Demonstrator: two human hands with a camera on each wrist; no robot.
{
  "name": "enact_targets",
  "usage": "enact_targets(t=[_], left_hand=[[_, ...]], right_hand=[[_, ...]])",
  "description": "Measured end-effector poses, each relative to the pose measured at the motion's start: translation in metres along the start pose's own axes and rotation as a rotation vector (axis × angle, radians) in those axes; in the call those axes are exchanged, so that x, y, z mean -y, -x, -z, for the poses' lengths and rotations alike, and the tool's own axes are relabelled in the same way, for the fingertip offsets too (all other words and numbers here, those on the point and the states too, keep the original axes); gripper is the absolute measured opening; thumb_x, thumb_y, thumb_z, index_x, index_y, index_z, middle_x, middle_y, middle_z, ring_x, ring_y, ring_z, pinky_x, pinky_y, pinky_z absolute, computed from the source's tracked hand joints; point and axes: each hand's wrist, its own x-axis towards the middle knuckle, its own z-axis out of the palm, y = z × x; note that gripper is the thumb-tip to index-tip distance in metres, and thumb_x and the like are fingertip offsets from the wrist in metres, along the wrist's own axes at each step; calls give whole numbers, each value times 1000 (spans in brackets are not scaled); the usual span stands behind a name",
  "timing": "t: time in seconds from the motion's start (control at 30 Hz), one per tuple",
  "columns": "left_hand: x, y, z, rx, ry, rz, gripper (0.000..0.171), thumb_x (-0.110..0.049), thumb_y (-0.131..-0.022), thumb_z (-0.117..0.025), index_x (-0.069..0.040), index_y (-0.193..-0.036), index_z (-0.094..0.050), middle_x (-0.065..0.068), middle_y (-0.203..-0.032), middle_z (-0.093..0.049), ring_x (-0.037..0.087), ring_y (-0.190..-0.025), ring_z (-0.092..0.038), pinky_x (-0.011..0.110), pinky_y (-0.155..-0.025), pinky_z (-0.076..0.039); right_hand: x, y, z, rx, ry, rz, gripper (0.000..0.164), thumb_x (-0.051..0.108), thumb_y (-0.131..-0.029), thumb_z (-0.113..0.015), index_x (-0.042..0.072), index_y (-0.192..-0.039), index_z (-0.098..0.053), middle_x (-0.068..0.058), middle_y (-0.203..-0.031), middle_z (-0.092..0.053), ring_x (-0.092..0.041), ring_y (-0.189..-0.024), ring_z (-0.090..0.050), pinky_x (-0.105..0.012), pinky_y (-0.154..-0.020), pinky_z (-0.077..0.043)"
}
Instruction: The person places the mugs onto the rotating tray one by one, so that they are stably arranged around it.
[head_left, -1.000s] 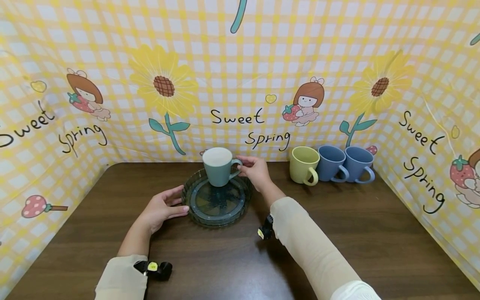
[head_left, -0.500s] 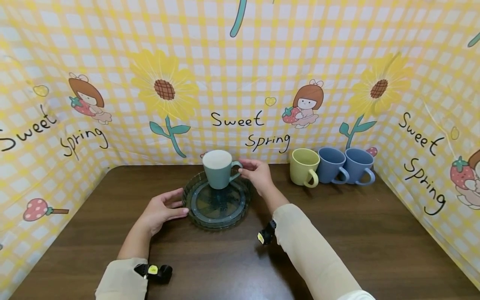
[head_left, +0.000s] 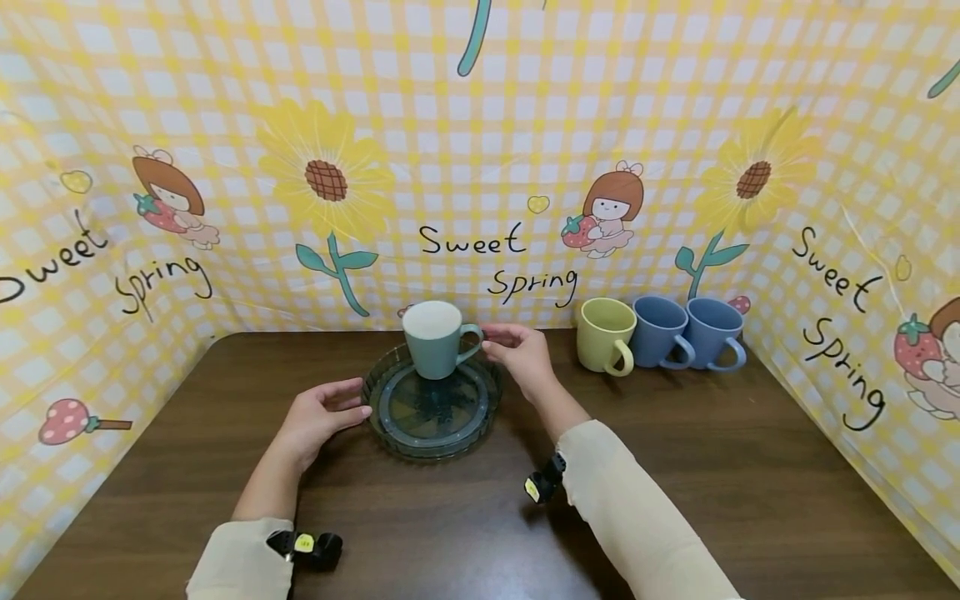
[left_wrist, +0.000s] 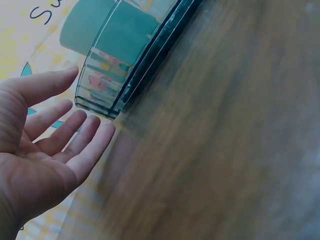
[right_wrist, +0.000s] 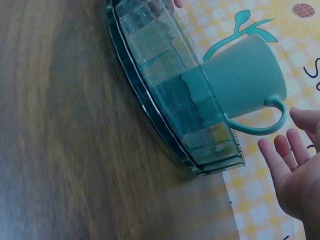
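A teal mug with a pale inside stands upright in a clear, dark-tinted round tray with a ridged wall. Its handle points right. My right hand is just right of that handle; in the right wrist view a small gap parts the loosely bent fingers from it. At the tray's left side, my left hand has its thumb and fingers spread loosely. The left wrist view shows those fingertips close to the wall, a little off it, with nothing held.
To the right at the back stand a yellow-green mug and two blue mugs, side by side with handles toward the front right. A yellow checked cloth hangs behind the brown wooden table. Each wrist wears a small black camera.
My right hand has let go of the mug's handle and drawn slightly right. My left hand has eased a little left, off the tray's rim. Mug and tray stay put.
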Motion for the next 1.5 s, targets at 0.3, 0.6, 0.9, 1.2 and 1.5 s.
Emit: enact_targets(t=[0.3,0.6,0.9,1.2,1.5], left_hand=[[0,0,0,-48,33,3,59,-11,-91,-71,6,-141,-45,25,-143,-45,26,-123,-52,21,-84,-55],[-1,-1,-1,-67,38,-24,57,-12,-90,-72,9,-137,-48,26,-136,-50,14,-111,-56,22,-83,-56],[-5,-5,-3,-98,-40,-42,58,-18,-87,-75,5,-135,-52,24,-134,-53,29,-120,-51,16,-81,-53],[-3,-12,-1,-71,-3,-59,55,-15,-89,-73,4,-136,-51,23,-128,-54,13,-102,-56,27,-82,-56],[-4,-15,1,-20,38,-48,61,-10,-89,-72,3,-142,-44,25,-137,-47,21,-113,-52,27,-83,-56]], right_hand=[[4,11,11,-3,-15,89,24,-10,-83,-70,-9,-107,-70,-20,-100,-70,-14,-82,-67,-40,-78,-60],[9,21,20,-1,48,156,24,-7,-82,-74,-8,-106,-70,-14,-103,-71,-17,-88,-65,-27,-74,-59],[15,33,31,-5,172,193,27,1,-82,-77,-3,-108,-71,-19,-104,-69,-33,-101,-63,-26,-78,-53],[40,58,41,28,162,216,34,-5,-82,-74,-10,-114,-64,-23,-117,-62,-41,-109,-57,-47,-95,-52],[41,64,53,51,168,256,36,-7,-81,-74,-12,-115,-63,-25,-121,-57,-40,-110,-55,-52,-95,-51]])
